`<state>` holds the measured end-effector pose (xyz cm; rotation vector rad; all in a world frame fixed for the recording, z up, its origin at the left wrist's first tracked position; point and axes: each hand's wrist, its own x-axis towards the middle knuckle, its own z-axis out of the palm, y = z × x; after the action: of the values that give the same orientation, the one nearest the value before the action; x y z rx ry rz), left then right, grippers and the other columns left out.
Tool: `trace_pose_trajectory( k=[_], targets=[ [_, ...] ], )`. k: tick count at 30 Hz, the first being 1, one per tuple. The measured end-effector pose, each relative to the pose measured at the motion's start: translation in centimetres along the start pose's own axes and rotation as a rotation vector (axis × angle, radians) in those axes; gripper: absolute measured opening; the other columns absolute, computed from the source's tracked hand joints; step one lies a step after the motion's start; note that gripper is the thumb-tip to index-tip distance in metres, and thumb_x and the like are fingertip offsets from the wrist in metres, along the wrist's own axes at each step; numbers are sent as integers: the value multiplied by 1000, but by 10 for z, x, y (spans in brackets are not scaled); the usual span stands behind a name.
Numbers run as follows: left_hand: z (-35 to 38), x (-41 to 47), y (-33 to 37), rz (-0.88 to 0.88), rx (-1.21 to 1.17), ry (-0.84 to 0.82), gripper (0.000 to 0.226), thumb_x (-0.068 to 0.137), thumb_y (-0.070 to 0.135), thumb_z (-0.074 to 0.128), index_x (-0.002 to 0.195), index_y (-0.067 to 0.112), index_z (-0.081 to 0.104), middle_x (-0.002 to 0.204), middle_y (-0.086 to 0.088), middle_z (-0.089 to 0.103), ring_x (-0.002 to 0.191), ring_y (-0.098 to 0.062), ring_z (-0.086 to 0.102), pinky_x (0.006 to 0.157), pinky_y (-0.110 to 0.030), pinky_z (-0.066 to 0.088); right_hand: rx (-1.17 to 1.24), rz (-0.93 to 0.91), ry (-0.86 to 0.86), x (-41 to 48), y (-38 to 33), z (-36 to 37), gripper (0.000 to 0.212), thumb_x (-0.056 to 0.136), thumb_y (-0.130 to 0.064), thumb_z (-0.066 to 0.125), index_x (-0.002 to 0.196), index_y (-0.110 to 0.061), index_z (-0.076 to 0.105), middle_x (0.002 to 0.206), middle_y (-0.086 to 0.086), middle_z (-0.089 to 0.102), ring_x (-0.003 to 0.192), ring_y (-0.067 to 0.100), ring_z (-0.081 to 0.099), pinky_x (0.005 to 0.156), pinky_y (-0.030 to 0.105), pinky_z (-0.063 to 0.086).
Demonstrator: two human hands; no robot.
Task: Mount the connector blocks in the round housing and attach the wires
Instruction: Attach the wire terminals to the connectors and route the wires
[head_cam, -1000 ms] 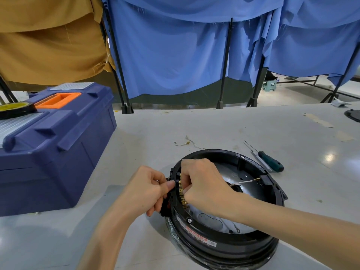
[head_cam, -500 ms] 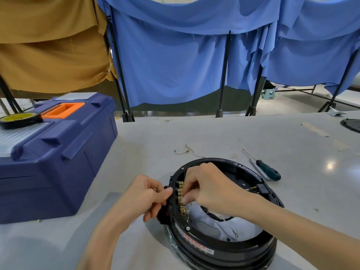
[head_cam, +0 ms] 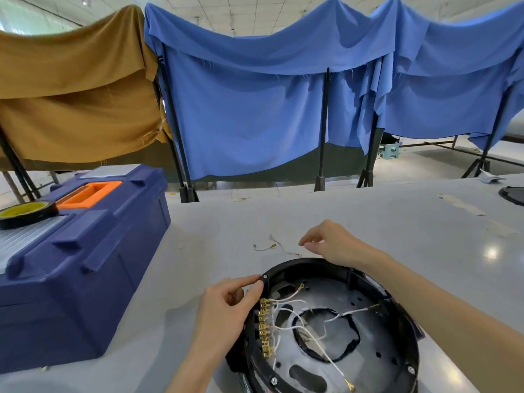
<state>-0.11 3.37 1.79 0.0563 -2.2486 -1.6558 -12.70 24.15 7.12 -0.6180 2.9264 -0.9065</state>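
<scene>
Glossy black plastic housing [head_cam: 334, 268] (brass-coloured metal terminals [head_cam: 266, 327]); blue cloth drapes [head_cam: 249, 114].

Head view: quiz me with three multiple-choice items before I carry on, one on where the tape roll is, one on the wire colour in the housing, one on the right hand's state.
1. Where is the tape roll? A. on the toolbox lid B. on the floor C. on a stool
2. The wires inside the housing are: A. red B. white C. green
3. The right hand: A. grips a screwdriver B. presses the terminals C. holds nothing

1 A: the roll sits on the lid's left end.
2 B: white strands cross the housing floor.
3 C: it hovers over the table beyond the housing, fingers loose.
</scene>
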Motion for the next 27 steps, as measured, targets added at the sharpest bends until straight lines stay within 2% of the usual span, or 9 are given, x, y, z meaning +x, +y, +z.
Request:
trace_pose_trajectory(
  k=[2, 4, 8, 11, 14, 17, 20, 24, 27],
  targets=[
    [3, 0, -5, 0, -71, 28, 9, 73, 40, 77, 81, 45, 77, 79, -13, 70, 68, -12, 55, 68, -28, 44, -18, 41, -56, 14, 7, 3, 23, 96, -11, 60, 115, -5, 71, 117, 10, 69, 103, 18, 60, 86, 23, 42],
    [5, 0, -9, 12, -110, 40, 15, 67, 47, 74, 82, 44, 77, 81, -9, 72, 70, -18, 60, 69, -30, 48, -62, 72, -102, 27, 12, 9, 27, 93, -12, 64, 117, -3, 69, 119, 13, 68, 105, 22, 61, 84, 22, 42],
    [8, -2, -11, 15, -174, 51, 19, 69, 41, 74, 86, 36, 79, 82, -6, 73, 85, -37, 64, 82, -48, 53, -168, 118, -182, 51, 15, 20, 35, 87, -18, 71, 117, 1, 66, 117, 14, 65, 105, 27, 61, 85, 30, 48],
    [9, -3, -10, 9, -198, 48, 18, 69, 39, 73, 86, 35, 79, 82, -2, 74, 85, -32, 66, 84, -48, 52, -252, 111, -188, 64, 15, 29, 27, 86, -15, 69, 108, 2, 67, 111, 16, 67, 102, 31, 62, 83, 36, 50],
    [10, -4, -8, -15, -214, 48, 14, 72, 35, 74, 85, 34, 79, 81, -5, 73, 86, -35, 65, 84, -48, 52, -310, 94, -190, 69, 16, 36, 16, 89, -5, 59, 104, 1, 61, 113, 17, 63, 99, 31, 59, 75, 31, 45],
    [10, -5, -8, -36, -230, 44, 11, 78, 27, 75, 84, 35, 79, 81, -2, 75, 85, -30, 67, 81, -38, 55, -323, 102, -198, 69, 20, 37, 14, 91, -1, 51, 105, -1, 57, 114, 18, 60, 95, 29, 54, 75, 30, 41],
    [9, -5, -6, -48, -242, 41, 13, 79, 23, 75, 83, 35, 79, 83, 2, 75, 84, -20, 69, 77, -25, 54, -287, 106, -138, 66, 21, 30, 16, 93, 2, 45, 106, 3, 56, 113, 20, 61, 102, 35, 58, 81, 36, 46],
    [8, -7, -6, -69, -227, 52, 11, 80, 24, 75, 84, 34, 79, 85, 5, 76, 85, -19, 69, 77, -22, 53, -239, 100, 84, 55, 14, 5, 15, 94, 3, 43, 101, -1, 55, 109, 19, 61, 100, 36, 56, 79, 38, 45],
    [8, -7, -4, -79, -223, 46, 11, 80, 27, 75, 84, 36, 79, 84, 6, 76, 85, -20, 69, 75, -20, 53, -137, 9, 154, 36, -1, -9, 10, 94, -1, 50, 92, -8, 57, 96, 11, 64, 91, 28, 59, 80, 38, 50]
  ],
)
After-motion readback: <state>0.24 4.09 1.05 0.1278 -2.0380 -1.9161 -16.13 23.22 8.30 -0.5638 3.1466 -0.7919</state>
